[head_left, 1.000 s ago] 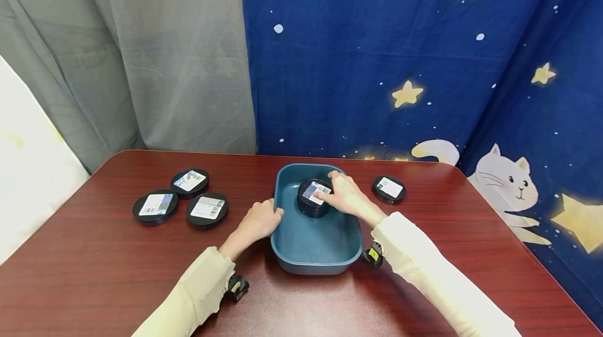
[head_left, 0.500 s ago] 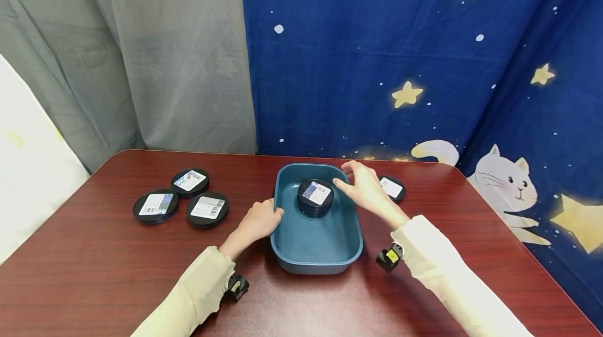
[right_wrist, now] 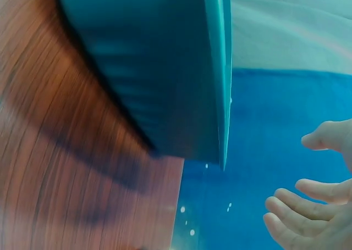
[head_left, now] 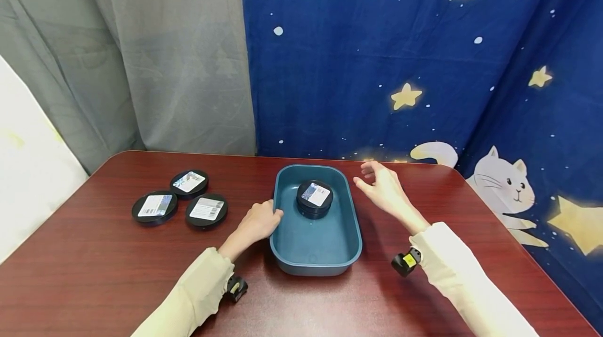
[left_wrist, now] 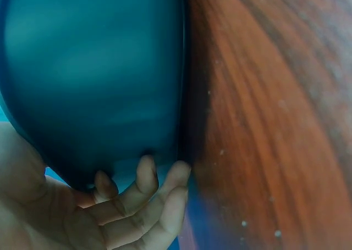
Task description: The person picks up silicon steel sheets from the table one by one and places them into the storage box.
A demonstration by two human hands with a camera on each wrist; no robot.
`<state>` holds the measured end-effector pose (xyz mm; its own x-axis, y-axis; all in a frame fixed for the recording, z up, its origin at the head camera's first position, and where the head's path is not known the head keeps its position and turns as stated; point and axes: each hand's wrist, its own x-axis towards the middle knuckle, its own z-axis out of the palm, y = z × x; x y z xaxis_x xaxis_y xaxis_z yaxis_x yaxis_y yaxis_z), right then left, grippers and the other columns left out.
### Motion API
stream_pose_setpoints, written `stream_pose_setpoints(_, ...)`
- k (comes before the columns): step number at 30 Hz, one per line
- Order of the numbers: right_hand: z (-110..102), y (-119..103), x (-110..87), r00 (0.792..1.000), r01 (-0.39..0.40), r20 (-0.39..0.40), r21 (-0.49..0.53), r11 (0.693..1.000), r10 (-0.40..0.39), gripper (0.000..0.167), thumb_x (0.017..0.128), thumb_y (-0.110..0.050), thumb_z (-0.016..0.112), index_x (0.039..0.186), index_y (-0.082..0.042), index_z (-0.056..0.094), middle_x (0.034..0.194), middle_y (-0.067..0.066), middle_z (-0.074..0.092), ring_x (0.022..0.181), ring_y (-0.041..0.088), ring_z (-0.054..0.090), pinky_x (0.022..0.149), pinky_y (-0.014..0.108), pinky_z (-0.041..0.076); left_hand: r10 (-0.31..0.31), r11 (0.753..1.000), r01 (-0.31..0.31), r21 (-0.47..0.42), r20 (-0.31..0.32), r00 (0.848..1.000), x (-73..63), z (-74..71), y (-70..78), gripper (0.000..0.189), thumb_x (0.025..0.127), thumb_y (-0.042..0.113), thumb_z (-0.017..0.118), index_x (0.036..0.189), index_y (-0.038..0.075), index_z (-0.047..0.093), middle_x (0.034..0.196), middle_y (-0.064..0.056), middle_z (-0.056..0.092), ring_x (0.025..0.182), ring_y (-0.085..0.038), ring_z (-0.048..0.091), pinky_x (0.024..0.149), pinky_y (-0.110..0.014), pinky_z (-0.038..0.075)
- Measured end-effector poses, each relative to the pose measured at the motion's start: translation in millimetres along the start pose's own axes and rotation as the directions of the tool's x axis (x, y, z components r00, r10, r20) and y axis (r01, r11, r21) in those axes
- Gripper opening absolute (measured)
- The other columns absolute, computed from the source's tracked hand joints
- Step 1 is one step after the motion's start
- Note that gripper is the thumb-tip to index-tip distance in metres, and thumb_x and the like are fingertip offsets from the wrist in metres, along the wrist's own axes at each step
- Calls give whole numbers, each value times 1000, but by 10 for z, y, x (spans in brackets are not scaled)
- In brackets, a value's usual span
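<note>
A blue rectangular plastic bin [head_left: 316, 253] stands mid-table. My left hand [head_left: 258, 221] grips its left side, thumb at the rim; in the left wrist view the fingers [left_wrist: 144, 209] lie against the outer wall. Inside the bin, toward the far end, sits a short stack of black round discs [head_left: 314, 200], the top one with a white and blue label. My right hand [head_left: 385, 190] hovers right of the bin, fingers loosely spread and holding nothing. A lone disc seen earlier on that side is hidden behind this hand.
Several similar labelled black discs lie left of the bin: a far one [head_left: 189, 183], a left one [head_left: 154, 207] and a near one [head_left: 206, 210]. The reddish-brown table [head_left: 118, 274] ends at curtains behind, grey [head_left: 183, 54] and starry blue [head_left: 339, 65].
My right hand has left the disc stack in the bin and moved right, out past the bin's right rim, in front of the lone disc. The left hand stays on the bin.
</note>
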<state>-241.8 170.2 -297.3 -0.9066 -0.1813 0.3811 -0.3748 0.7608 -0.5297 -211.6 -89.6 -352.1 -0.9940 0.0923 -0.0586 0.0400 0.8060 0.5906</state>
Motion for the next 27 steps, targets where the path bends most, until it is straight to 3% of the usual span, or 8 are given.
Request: stream_pose_setpoints(27,-224,622,-116,993,-95,-67,-25,995,94,31,83,-10,59,108,8,53,103,26,58,94,36,58,78,44,46,15,1000,-15,2,-1,1000,0,6,-8,21,88,18,41,87,0,53,65,-9,45,59,-21,48,51,-29,36)
